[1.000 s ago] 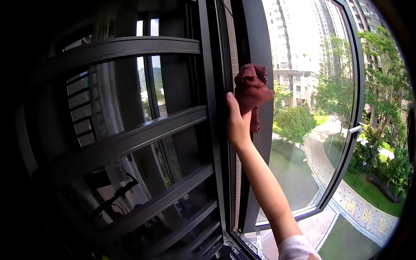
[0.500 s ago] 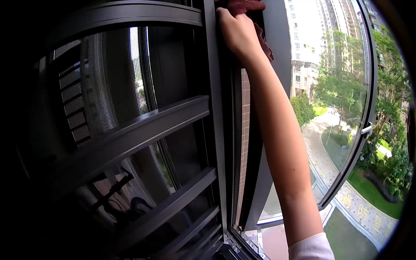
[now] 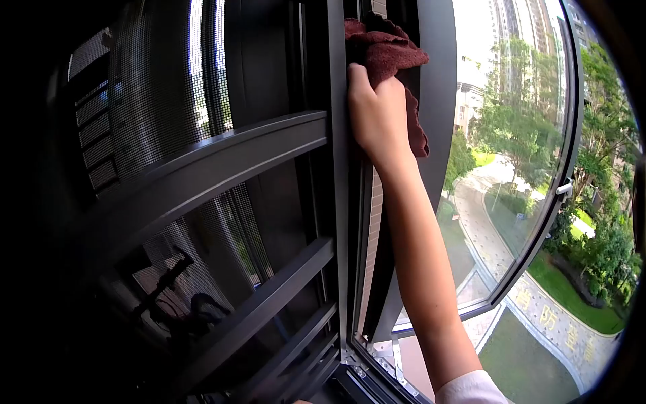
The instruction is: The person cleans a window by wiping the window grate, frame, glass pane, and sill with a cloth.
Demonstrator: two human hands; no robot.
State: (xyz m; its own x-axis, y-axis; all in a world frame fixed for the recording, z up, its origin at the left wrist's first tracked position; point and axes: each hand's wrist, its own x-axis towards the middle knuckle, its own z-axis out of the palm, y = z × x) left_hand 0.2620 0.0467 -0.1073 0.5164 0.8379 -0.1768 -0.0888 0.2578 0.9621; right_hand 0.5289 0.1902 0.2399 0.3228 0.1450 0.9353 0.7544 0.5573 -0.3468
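A dark red-brown cloth (image 3: 393, 57) is bunched in my right hand (image 3: 380, 118), with the fingers closed around it and mostly hidden. Its upper folds stick out above my thumb, and a loose end hangs down on the right side of my wrist. My hand presses into the narrow gap between the dark upright window frame (image 3: 340, 195) and the frame of the outward-opened window sash (image 3: 434, 87). My left hand cannot be made out; only a tiny pale sliver shows at the bottom edge.
Dark horizontal bars (image 3: 269, 145) with mesh behind them fill the left side. The opened glass pane has a white handle (image 3: 564, 188). Metal hinge arms (image 3: 397, 360) lie at the sill. Far below outside are a path (image 3: 484, 222), grass and trees.
My right hand and the cloth sit lower in the view, and more of the cloth shows. The bars and the window have also shifted in the view as the camera moved.
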